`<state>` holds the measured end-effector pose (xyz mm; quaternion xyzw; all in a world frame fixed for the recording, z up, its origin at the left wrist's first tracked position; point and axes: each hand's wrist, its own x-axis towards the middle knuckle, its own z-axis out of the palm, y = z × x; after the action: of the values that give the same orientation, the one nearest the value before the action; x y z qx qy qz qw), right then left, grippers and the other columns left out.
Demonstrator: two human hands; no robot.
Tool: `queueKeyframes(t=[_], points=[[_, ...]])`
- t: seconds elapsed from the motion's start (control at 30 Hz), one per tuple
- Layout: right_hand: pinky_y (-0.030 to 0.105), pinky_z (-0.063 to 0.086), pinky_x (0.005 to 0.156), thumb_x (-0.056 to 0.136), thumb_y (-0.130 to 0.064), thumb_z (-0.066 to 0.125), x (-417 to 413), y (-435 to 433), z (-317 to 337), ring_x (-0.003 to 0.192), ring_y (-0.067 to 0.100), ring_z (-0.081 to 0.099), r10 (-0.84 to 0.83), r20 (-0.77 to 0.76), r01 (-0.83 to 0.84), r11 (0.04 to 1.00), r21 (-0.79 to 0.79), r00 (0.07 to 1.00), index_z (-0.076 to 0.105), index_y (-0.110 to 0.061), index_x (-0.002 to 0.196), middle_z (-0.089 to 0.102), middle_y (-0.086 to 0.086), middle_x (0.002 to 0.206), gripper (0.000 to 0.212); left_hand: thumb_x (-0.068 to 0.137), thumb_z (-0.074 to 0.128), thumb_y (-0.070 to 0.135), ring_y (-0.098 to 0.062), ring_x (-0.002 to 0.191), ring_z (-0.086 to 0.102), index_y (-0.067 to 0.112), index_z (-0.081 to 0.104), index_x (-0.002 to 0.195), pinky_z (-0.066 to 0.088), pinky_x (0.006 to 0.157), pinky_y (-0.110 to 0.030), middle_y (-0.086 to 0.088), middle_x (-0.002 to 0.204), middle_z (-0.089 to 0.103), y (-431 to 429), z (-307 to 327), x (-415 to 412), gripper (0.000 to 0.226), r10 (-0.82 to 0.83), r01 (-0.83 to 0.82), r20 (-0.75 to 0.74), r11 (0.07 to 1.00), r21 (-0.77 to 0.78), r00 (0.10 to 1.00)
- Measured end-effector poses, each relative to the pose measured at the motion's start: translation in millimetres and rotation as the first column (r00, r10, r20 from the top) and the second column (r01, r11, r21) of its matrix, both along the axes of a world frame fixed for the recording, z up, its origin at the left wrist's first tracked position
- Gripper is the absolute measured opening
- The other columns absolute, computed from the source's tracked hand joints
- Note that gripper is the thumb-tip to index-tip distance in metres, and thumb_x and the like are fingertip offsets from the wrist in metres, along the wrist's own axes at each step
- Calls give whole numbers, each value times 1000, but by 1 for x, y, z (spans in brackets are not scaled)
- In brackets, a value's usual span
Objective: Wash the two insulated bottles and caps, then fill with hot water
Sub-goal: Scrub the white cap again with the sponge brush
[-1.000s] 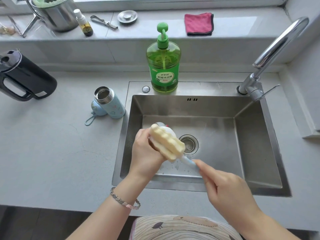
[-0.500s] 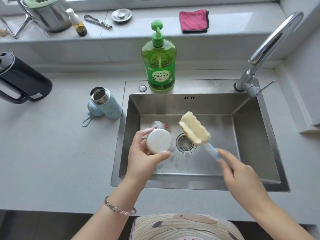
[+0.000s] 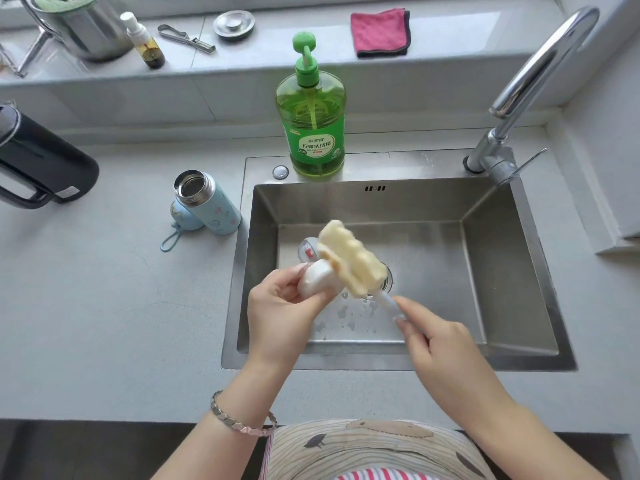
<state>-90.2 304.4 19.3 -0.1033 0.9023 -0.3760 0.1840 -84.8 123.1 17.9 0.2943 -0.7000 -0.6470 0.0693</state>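
Note:
My left hand (image 3: 280, 306) grips a white bottle cap (image 3: 317, 277) over the steel sink (image 3: 519, 271). My right hand (image 3: 440, 344) holds the clear handle of a sponge brush; its yellow sponge head (image 3: 349, 258) presses against the cap. Behind them in the sink lies a second bottle (image 3: 308, 249), white with red marks, mostly hidden. An open light-blue insulated bottle (image 3: 207, 202) stands on the counter left of the sink, with its blue cap (image 3: 183, 216) and loop strap beside it.
A green dish-soap pump bottle (image 3: 313, 123) stands on the sink's back rim, the faucet (image 3: 530, 81) at the right. A black kettle (image 3: 41, 164) sits far left. On the sill are a pink cloth (image 3: 379, 31), a steel pot (image 3: 83, 26) and small items.
The sponge head had swung away to the right of the cap half a second ago; now it is back against the cap. The camera view shifted slightly.

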Motion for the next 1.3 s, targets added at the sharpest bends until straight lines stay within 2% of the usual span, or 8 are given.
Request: queueKeyframes(t=[0.07,0.2,0.37,0.47,0.93,1.03,1.13,1.3], points=[[24,23,48,96,-18,46,1,3,-1,48,12,33,-30,25,31,999,-30,999,60,-30,116,43,-12,46,28,61,81,-6,-6,72,67,11,69,86,51,65,-13,-6,84,72,1,3,-2,32,28,-28,-14,999,40,1000],[21,23,49,96,-29,43,19,-5,10,49,10,38,67,12,-65,993,-102,998,59,-33,119,47,-21,51,28,68,72,-14,-5,65,63,19,67,74,51,63,-13,8,66,69,0,5,-3,34,43,-42,-35,999,21,998],[23,21,48,96,-20,46,5,-1,-2,48,13,29,-48,4,48,994,-95,999,62,-26,115,34,-4,47,26,63,79,-8,-3,67,66,14,66,82,53,65,-14,3,74,70,2,6,-5,31,66,-65,-28,997,45,997],[21,22,48,97,-24,44,13,-4,3,48,12,31,9,0,-9,992,-123,1000,60,-33,115,40,-8,48,27,65,76,-11,-4,68,65,17,65,78,53,68,-17,7,71,70,0,4,-6,32,70,-69,-32,997,39,997],[21,22,47,95,-20,47,8,-8,1,46,12,31,-5,57,13,989,-150,998,61,-26,116,36,-6,44,26,68,74,-11,-4,70,64,19,63,82,51,66,-16,1,80,68,0,-2,-10,35,45,-42,-56,998,41,997],[21,22,47,96,-17,47,0,0,-11,47,10,29,-85,116,100,987,-130,990,64,-22,108,32,-6,45,22,69,74,-9,-7,78,66,22,64,91,51,71,-16,-13,102,65,-1,-1,-11,39,39,-38,-57,999,22,998],[22,24,48,96,-16,47,-5,13,-21,48,8,31,-147,174,162,984,-80,974,65,-24,103,35,-8,48,21,72,72,-8,-4,75,65,22,61,90,53,73,-22,-2,92,65,-2,2,-12,37,54,-50,-62,996,75,997],[17,28,48,95,-16,47,-2,7,-7,52,8,32,-183,225,244,928,-280,957,63,-36,97,35,-2,57,26,65,80,-1,-16,80,63,24,61,78,52,79,-34,-1,82,67,-2,1,-11,33,40,-38,-38,998,44,998]])
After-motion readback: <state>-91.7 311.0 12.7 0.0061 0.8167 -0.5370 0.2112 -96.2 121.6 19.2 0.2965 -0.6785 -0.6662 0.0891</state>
